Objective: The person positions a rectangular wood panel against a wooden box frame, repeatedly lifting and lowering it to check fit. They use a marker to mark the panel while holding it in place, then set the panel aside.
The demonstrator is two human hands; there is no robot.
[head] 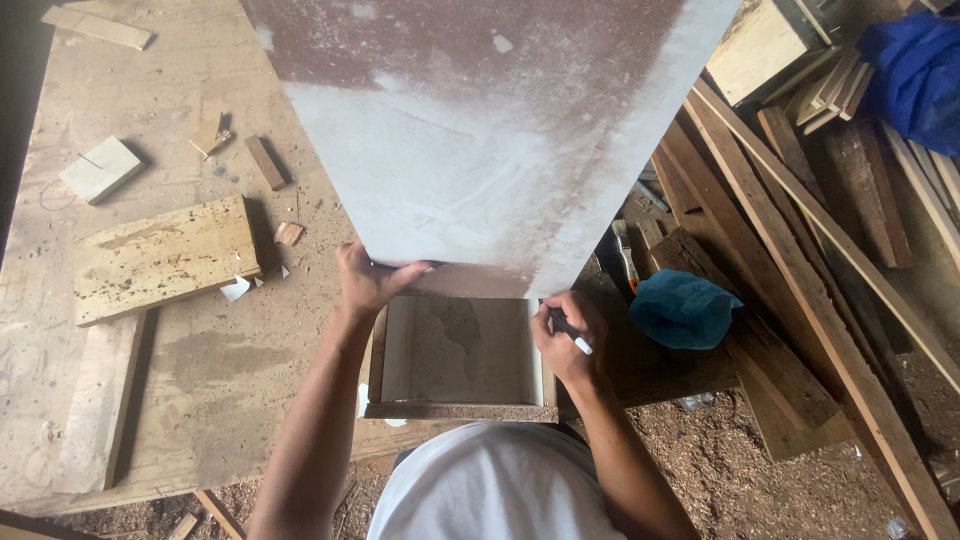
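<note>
A large dusty white board (480, 130) lies over the workbench and reaches toward me. My left hand (368, 280) grips its near edge at the left corner. Under that edge sits a small open wooden box (455, 350) with pale inner walls. My right hand (568, 338) rests at the box's right wall, just below the board's near right corner, and holds a slim dark pen with a white tip (574, 336).
The plywood workbench (200, 370) carries a worn plank (165, 258) and small offcuts (100, 168). Long timber strips (800, 250) pile up at the right, with a teal cloth (683, 307), a paintbrush (626, 256) and blue fabric (920, 75). Sawdust covers the floor (740, 470).
</note>
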